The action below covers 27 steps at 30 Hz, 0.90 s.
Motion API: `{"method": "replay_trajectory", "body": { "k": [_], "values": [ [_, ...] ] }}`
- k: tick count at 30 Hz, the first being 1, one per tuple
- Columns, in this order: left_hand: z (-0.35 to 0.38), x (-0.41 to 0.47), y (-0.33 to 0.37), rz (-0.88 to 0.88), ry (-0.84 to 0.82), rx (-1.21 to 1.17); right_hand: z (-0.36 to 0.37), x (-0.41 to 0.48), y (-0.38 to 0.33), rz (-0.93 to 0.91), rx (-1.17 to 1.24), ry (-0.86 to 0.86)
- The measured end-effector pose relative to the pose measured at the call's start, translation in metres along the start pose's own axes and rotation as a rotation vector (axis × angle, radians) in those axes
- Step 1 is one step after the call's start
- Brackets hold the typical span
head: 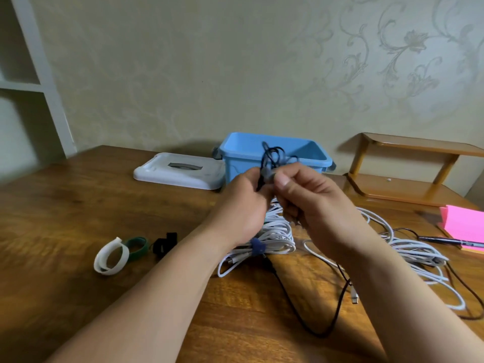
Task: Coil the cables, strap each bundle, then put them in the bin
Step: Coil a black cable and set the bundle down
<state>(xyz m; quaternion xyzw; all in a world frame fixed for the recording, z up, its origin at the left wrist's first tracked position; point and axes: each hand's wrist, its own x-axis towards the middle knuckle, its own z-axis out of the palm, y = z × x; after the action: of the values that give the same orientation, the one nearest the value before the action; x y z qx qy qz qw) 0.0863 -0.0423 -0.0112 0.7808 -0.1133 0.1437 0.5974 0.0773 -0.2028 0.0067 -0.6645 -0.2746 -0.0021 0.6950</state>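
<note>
While both hands were raised above the desk [78, 205], the left hand [242, 205] and right hand [311, 203] pinched a small black cable coil [273, 157], its loops pointing up before the blue bin [235, 158] near the far edge; its tail hung down.

Both your forearms come up from the bottom edge and converge toward the middle, bare to the elbow; your left hand [242, 205] is raised with its back turned toward you, the fingers curled inward and the thumb pressed forward against what it pinches; your right hand [309, 203] sits just beside it, touching or nearly touching at the fingertips, knuckles up, thumb [284, 180] pointing left with its nail facing you; both hands are closed in a pinch on the same small bundle, held above the surface; your wrists are bent slightly, the left a little lower than the right.
</note>
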Motion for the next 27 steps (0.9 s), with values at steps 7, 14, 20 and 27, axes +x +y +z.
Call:
{"method": "replay_trajectory", "body": {
  "k": [7, 14, 20, 27],
  "values": [
    [-0.004, -0.006, 0.015, 0.059, -0.1, 0.247, 0.008, -0.001, 0.004, 0.023, -0.092, 0.211],
    [0.0, -0.011, 0.015, 0.001, -0.061, -0.041, 0.014, -0.005, 0.001, 0.01, -0.173, 0.262],
    [0.005, -0.006, 0.013, 0.041, 0.141, -0.093, 0.021, -0.006, 0.005, -0.102, -0.297, 0.357],
    [0.005, -0.007, 0.016, 0.068, 0.13, -0.287, 0.013, -0.003, 0.013, -0.099, -0.311, 0.36]
  ]
}}
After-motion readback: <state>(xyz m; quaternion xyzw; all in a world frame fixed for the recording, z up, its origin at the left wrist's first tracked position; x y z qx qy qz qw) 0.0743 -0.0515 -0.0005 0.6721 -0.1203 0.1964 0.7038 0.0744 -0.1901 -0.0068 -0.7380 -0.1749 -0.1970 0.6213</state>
